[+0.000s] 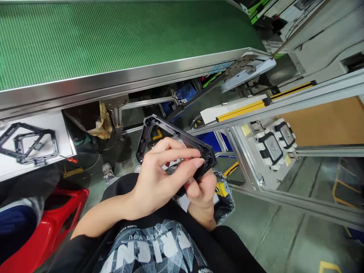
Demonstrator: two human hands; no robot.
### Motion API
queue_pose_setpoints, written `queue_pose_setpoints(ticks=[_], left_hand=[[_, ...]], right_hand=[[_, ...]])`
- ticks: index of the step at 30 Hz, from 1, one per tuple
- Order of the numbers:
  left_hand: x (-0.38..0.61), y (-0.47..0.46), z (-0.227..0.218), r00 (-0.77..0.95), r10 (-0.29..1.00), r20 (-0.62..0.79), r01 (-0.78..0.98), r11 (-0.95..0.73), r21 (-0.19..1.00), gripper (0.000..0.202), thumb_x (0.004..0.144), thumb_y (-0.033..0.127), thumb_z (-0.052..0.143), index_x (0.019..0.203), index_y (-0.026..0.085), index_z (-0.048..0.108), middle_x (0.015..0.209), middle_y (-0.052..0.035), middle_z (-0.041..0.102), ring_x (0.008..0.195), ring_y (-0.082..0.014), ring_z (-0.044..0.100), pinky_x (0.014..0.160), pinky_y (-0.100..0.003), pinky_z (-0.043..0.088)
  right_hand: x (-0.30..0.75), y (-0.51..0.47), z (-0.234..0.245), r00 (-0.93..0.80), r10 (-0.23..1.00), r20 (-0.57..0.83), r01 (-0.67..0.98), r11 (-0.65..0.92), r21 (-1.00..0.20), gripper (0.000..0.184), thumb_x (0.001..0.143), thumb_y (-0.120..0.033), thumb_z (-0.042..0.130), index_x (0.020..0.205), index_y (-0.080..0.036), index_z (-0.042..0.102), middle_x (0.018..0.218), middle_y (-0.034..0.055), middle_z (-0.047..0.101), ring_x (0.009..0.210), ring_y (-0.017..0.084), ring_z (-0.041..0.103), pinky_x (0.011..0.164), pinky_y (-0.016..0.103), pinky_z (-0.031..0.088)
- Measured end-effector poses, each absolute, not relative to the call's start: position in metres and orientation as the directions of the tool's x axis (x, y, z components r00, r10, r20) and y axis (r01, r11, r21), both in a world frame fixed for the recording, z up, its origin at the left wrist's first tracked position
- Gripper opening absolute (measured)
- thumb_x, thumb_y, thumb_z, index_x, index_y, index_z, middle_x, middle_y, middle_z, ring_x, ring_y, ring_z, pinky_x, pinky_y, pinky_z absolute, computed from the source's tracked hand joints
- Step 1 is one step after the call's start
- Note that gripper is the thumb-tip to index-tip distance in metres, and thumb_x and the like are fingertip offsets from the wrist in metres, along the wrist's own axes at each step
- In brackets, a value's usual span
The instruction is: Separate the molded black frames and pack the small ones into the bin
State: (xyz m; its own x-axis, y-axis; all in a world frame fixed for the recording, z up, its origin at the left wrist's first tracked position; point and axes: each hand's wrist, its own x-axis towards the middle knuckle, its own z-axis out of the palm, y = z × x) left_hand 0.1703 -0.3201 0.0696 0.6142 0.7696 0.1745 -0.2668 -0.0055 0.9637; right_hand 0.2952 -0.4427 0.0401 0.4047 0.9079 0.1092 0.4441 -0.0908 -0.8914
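A black plastic frame (pixel 182 132) with cut corners is held tilted in front of my body. My right hand (pixel 203 189) grips its near right corner from below, with fingers curled round the edge. Over the frame reaches my left hand (pixel 165 170), its thumb and forefinger pinched together at that same corner. Whatever lies between those fingertips is too small or hidden to make out. Part of the frame's near side is covered by my left hand.
A green conveyor belt (pixel 127 38) with a metal edge runs across the front. More black frames (pixel 51 144) lie on a white table at left, near a red plastic chair (pixel 36 239). At right stands an aluminium-profile rack (pixel 244 159) beside a fixture plate (pixel 273 146). A lined bin (pixel 227 208) sits close by.
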Motion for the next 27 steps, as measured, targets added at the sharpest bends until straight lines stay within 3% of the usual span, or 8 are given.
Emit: queue_pose_setpoints(ticks=[4, 9, 14, 17, 21, 27], left_hand=[[0.165, -0.328, 0.071, 0.614, 0.774, 0.151, -0.264, 0.021, 0.964, 0.005, 0.094, 0.026, 0.087, 0.098, 0.025, 0.09, 0.09, -0.004, 0.075, 0.079, -0.0143, 0.071, 0.063, -0.024, 0.059], [0.153, -0.332, 0.078, 0.634, 0.766, 0.109, -0.216, 0.04, 0.976, 0.004, 0.091, 0.028, 0.088, 0.089, 0.025, 0.089, 0.085, -0.004, 0.075, 0.071, -0.0131, 0.066, 0.056, -0.024, 0.054], [0.144, -0.331, 0.079, 0.729, 0.683, -0.052, -0.218, 0.303, 0.928, 0.011, 0.088, 0.031, 0.09, 0.093, 0.022, 0.088, 0.091, -0.0052, 0.075, 0.076, -0.0168, 0.071, 0.062, -0.028, 0.06], [0.14, -0.332, 0.077, 0.752, 0.655, -0.074, -0.242, 0.379, 0.893, 0.019, 0.088, 0.04, 0.09, 0.089, 0.021, 0.087, 0.093, -0.0062, 0.075, 0.079, -0.0184, 0.073, 0.062, -0.03, 0.061], [0.134, -0.337, 0.078, 0.688, 0.724, -0.046, -0.26, 0.305, 0.916, 0.032, 0.088, 0.051, 0.091, 0.082, 0.021, 0.084, 0.085, -0.005, 0.072, 0.072, -0.0154, 0.067, 0.059, -0.029, 0.057], [0.131, -0.337, 0.079, 0.668, 0.734, 0.125, -0.325, 0.136, 0.936, 0.033, 0.096, 0.05, 0.083, 0.082, 0.021, 0.077, 0.085, -0.0051, 0.071, 0.073, -0.0152, 0.064, 0.061, -0.029, 0.052]], right_hand=[[0.282, -0.453, 0.042, 0.505, 0.838, 0.206, 0.547, -0.126, -0.828, 0.037, 0.1, -0.057, 0.068, 0.08, -0.028, 0.058, 0.063, -0.0024, 0.057, 0.054, 0.018, 0.051, 0.051, 0.038, 0.041], [0.266, -0.458, 0.046, 0.494, 0.835, 0.24, 0.582, -0.112, -0.805, 0.03, 0.103, -0.053, 0.067, 0.085, -0.029, 0.064, 0.068, -0.0018, 0.062, 0.059, 0.019, 0.059, 0.055, 0.039, 0.05], [0.256, -0.462, 0.039, 0.493, 0.821, 0.289, 0.623, -0.102, -0.775, 0.027, 0.104, -0.051, 0.067, 0.087, -0.03, 0.066, 0.065, -0.0012, 0.061, 0.056, 0.021, 0.058, 0.053, 0.041, 0.049], [0.25, -0.462, 0.038, 0.487, 0.808, 0.331, 0.651, -0.084, -0.754, 0.029, 0.103, -0.046, 0.068, 0.08, -0.03, 0.062, 0.064, -0.0016, 0.06, 0.056, 0.02, 0.057, 0.052, 0.04, 0.048], [0.241, -0.46, 0.039, 0.504, 0.804, 0.316, 0.641, -0.103, -0.76, 0.033, 0.1, -0.046, 0.072, 0.075, -0.029, 0.059, 0.063, 0.0001, 0.057, 0.056, 0.021, 0.054, 0.052, 0.041, 0.047], [0.233, -0.458, 0.04, 0.516, 0.78, 0.354, 0.658, -0.096, -0.747, 0.032, 0.101, -0.048, 0.071, 0.077, -0.029, 0.06, 0.065, 0.0006, 0.06, 0.058, 0.022, 0.057, 0.053, 0.04, 0.049]])
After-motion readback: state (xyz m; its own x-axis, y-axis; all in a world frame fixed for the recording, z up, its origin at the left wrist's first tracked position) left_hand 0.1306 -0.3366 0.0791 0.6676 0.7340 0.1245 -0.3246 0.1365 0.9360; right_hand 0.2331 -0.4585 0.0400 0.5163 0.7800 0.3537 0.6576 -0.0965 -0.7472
